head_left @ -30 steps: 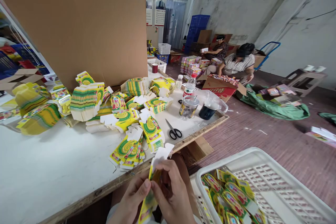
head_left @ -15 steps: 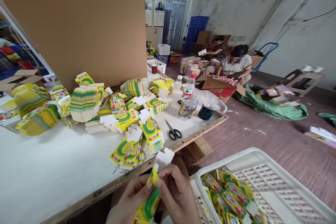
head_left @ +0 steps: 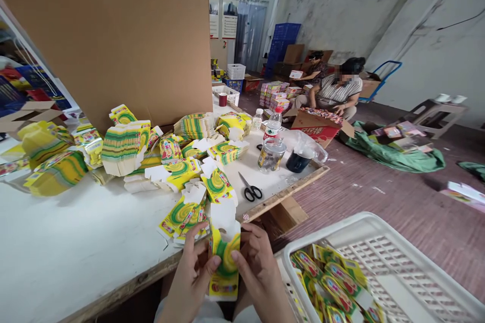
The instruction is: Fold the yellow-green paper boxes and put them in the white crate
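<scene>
A yellow and green small carton (head_left: 224, 282) is held upright over my lap, its white top flap standing up and its top end open. My left hand (head_left: 189, 275) grips its left edge, thumb on the front face. On the opposite edge my right hand (head_left: 263, 275) pinches it, thumb on the front and fingers behind. Just beyond my hands a fanned bunch of flat cartons (head_left: 180, 217) lies on the table edge, beside another small stack (head_left: 220, 184). At my right, a white plastic basket (head_left: 382, 227) holds several filled-out yellow and green cartons (head_left: 337, 282).
Black-handled scissors (head_left: 252, 193), a clear jar (head_left: 272, 155), a bottle (head_left: 273, 123) and a dark cup (head_left: 297, 161) stand or lie on the white table (head_left: 76, 242). A large cardboard sheet (head_left: 132, 50) rises behind stacked cartons (head_left: 125, 149). Two people sit beyond.
The carton has turned from slanted and narrow to upright, its broad front now facing me. My hands have moved apart to its two sides. A seated person in the background has raised their head.
</scene>
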`<action>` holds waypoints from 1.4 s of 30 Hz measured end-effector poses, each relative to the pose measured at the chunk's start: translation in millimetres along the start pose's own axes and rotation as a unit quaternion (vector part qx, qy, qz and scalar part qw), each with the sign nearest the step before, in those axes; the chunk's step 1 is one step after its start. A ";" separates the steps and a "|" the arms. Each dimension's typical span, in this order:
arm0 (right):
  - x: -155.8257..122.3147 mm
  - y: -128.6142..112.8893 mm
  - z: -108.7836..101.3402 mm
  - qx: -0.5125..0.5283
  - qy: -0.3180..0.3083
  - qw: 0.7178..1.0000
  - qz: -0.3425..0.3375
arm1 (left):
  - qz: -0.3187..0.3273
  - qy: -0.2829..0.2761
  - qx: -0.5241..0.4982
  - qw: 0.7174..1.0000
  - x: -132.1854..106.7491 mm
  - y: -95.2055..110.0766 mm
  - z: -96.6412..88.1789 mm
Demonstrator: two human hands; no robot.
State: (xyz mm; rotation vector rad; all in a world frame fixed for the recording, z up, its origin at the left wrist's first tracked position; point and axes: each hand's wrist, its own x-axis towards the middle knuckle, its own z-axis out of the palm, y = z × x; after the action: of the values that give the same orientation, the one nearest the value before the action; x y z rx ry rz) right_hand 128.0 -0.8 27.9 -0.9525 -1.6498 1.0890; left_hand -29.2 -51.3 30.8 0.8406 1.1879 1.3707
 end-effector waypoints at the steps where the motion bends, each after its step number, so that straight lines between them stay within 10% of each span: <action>1: -0.2 0.1 -3.0 0.015 -0.010 1.000 -0.006 | -0.010 -0.032 -0.004 0.999 0.1 3.2 -3.9; 10: 3.1 -14.4 -23.9 -0.010 -0.110 0.994 -0.009 | -0.058 -0.204 -0.050 0.976 -3.3 5.3 -14.6; 19: 4.7 -0.2 -23.9 0.010 0.039 0.999 -0.030 | -0.033 -0.164 -0.014 0.986 -0.4 4.5 -5.9; 26: 5.2 -0.5 -26.1 -0.038 -0.082 0.993 0.069 | 0.007 -0.112 0.109 0.988 3.4 -6.0 -9.1; 42: 9.3 -3.6 -19.8 -0.103 -0.080 0.991 0.028 | -0.043 -0.092 0.005 0.995 -0.4 0.7 0.4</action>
State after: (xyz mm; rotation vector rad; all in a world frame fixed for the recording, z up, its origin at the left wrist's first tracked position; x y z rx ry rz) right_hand 143.8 11.4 37.6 -1.0724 -1.9061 1.0708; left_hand -29.0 -51.6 31.6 0.8929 1.0772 1.1912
